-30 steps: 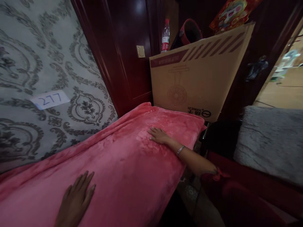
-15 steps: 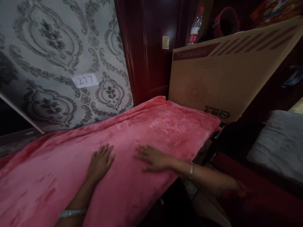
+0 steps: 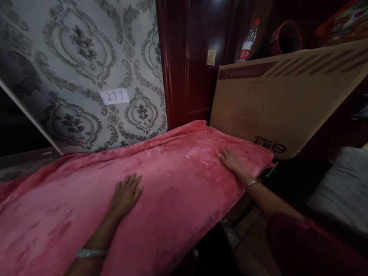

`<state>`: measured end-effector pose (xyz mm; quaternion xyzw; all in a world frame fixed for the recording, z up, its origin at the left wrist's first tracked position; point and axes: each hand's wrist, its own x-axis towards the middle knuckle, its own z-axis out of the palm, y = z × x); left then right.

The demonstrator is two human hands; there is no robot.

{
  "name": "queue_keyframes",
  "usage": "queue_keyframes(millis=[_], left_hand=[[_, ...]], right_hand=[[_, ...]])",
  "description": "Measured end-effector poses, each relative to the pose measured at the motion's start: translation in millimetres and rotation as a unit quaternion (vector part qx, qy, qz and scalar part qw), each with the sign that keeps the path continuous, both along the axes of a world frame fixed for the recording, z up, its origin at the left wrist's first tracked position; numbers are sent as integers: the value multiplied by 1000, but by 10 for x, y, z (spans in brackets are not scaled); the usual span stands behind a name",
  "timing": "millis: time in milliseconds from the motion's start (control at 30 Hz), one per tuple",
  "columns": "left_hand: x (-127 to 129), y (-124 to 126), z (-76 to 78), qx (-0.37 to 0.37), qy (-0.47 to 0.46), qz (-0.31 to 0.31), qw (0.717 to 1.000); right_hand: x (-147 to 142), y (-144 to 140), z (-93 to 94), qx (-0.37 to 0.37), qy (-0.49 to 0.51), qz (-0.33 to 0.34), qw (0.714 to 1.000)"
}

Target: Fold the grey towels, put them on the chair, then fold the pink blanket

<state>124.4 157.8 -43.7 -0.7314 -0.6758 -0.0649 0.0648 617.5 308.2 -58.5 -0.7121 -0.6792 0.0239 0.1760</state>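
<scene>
A pink plush blanket [image 3: 172, 199] lies spread over a long flat surface, with darker brushed patches in its pile and a loose fold along the wall side. My left hand [image 3: 125, 194] rests flat on its middle, fingers stretched out. Farther right, my right hand [image 3: 230, 159] lies on the blanket near its far right end, fingers out and palm down. Neither hand grips anything. What is under the blanket is hidden.
Patterned wallpaper with a paper label [image 3: 115, 96] reading 277 borders the far side. A large cardboard box [image 3: 276, 99] stands behind the blanket's right end, beside a plastic bottle [image 3: 247, 44]. A grey cushion-like thing [image 3: 342, 191] is at right.
My right hand has moved right and away from me across the blanket, towards its far right end. My left hand stays flat in about the same place.
</scene>
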Motion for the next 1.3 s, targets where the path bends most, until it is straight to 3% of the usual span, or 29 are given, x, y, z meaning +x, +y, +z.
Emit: queue_keyframes(millis=[133,267,367,467,533,567,667,800,967,1067,1100,1133,1167,1233,1300], left_hand=[[-5,-9,-12,1,-5,0,1000],[-25,-15,-34,3,-16,3,1000],[-25,-19,-22,1,-23,3,1000],[-21,-26,-3,-1,-27,5,1000],[-33,-30,-9,-2,-35,7,999],[-46,-30,-21,-1,-42,6,999],[-107,-22,-81,25,-78,3,997],[-150,-3,-135,38,-102,5,994],[-51,-32,-68,15,-79,4,997],[7,-70,-29,16,-80,-4,997],[16,-85,-24,19,-82,-6,996],[20,-101,-21,24,-83,-7,996],[23,-120,-21,30,-85,-10,996],[32,-162,-16,46,-82,-20,995],[55,-208,-4,61,-72,-27,995]], right_hand=[[177,148,-37,-43,-8,-47,998],[-62,365,40,-67,-27,-41,997],[-470,508,112,-66,-41,12,997],[-1073,483,157,-60,-55,125,989],[-1525,313,163,-56,-61,221,972],[-1741,176,160,-52,-63,278,957],[-2258,-413,143,-20,-41,488,872],[-2543,-1371,134,-18,-6,661,750],[-2525,-2295,116,-63,48,766,638],[-2475,-2543,164,-147,101,804,567],[-2461,-2549,192,-171,133,798,562],[-2449,-2508,220,-181,172,778,576],[-2441,-2420,243,-177,213,743,610],[-2431,-2103,259,-123,275,633,713],[-2420,-1649,232,-48,276,518,808]])
